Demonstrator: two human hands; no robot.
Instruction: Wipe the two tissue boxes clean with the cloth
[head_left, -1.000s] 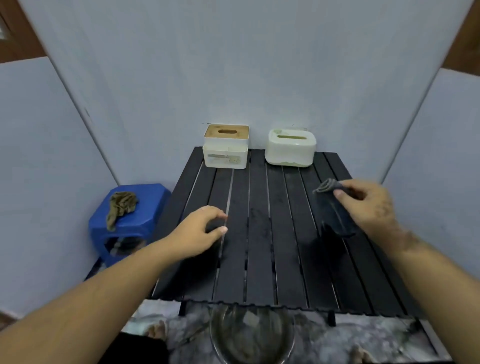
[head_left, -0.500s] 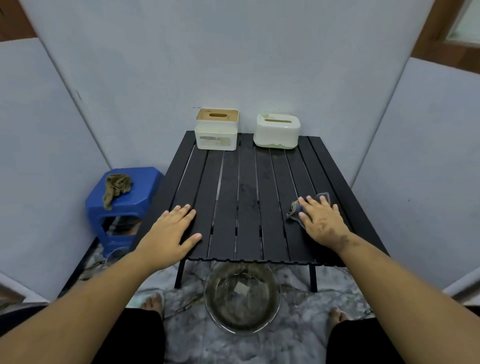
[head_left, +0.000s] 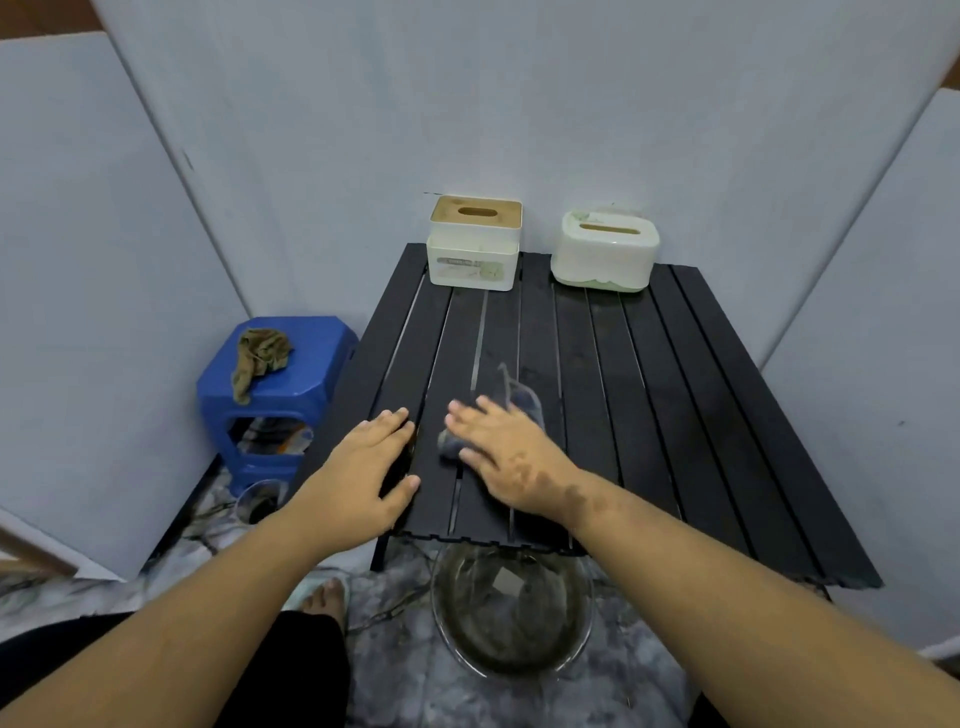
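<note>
Flat on the black slatted table (head_left: 675, 389), the right hand (head_left: 511, 457) presses a dark grey cloth (head_left: 452, 447) with straight fingers. Beside it the left hand (head_left: 363, 478) lies open, holding nothing. Both tissue boxes, the wooden-lidded white one (head_left: 474, 241) and the rounded white one (head_left: 604, 248), stand apart at the far edge.
</note>
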